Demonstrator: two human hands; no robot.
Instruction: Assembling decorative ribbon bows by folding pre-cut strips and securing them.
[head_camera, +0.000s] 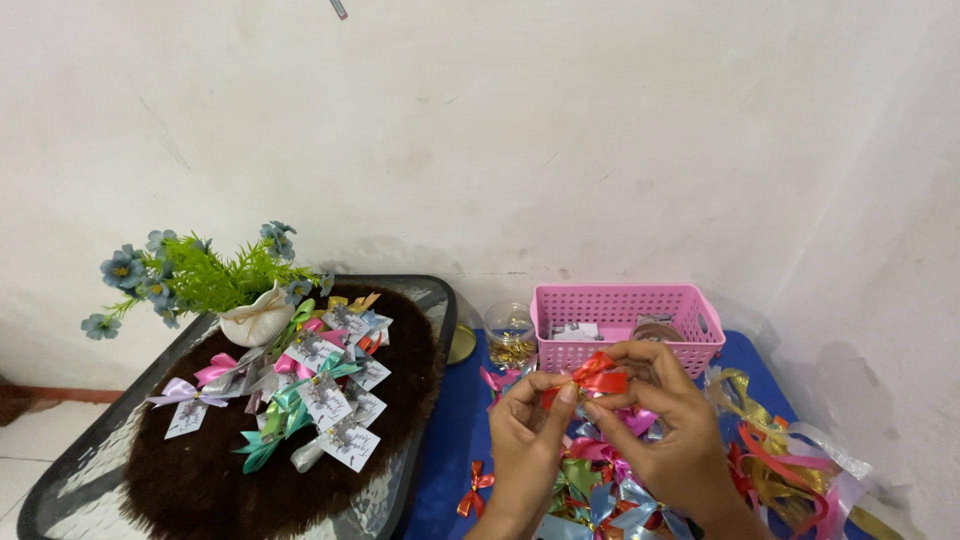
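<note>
1. A red ribbon bow sits pinched between both hands above the blue table.
2. Left hand and right hand fingertips are closed on it, before the pink basket.

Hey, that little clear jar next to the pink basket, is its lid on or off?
Off. The clear jar stands upright with an open mouth, gold bits showing inside; a gold lid lies beside it, left of the pink basket.

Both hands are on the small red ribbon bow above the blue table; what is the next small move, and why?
Probably keep pinching the small red ribbon bow at its centre and snug its loops. The left hand and right hand both grip it mid-air, and finished bows with white cards lie on the brown mat.
</note>
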